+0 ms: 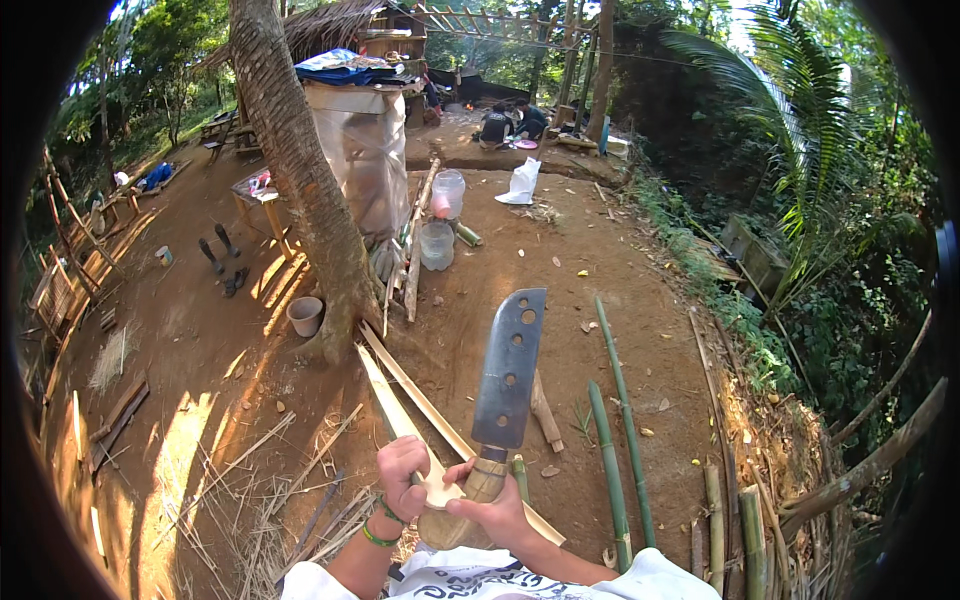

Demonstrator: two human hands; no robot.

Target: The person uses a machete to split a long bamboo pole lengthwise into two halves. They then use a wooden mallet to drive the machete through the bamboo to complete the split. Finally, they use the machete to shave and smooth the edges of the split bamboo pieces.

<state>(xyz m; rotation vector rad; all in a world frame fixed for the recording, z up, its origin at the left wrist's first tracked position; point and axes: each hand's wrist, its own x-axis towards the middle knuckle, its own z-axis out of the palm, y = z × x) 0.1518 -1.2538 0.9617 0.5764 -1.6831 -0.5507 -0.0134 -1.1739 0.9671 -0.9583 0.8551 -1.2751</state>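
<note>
My right hand (503, 516) is wrapped round the wooden handle of a broad knife (508, 375). Its dark blade stands nearly upright, with a row of round holes along it. My left hand (402, 472) is closed at the near end of a pale split bamboo strip (388, 400), which runs away from me to the foot of a tree trunk (300, 150). My right thumb and fingertips also touch that near end. A second split bamboo piece (425, 405) lies alongside and passes below my hands. Under them shows a rounded wooden block (450, 530).
Two green bamboo poles (607, 465) lie to the right, near a short wood piece (544, 412). A clay-coloured pot (305, 316) stands by the trunk. Clear plastic containers (437, 246) and a white sack (522, 183) are farther off. Two people (497, 124) crouch near a fire.
</note>
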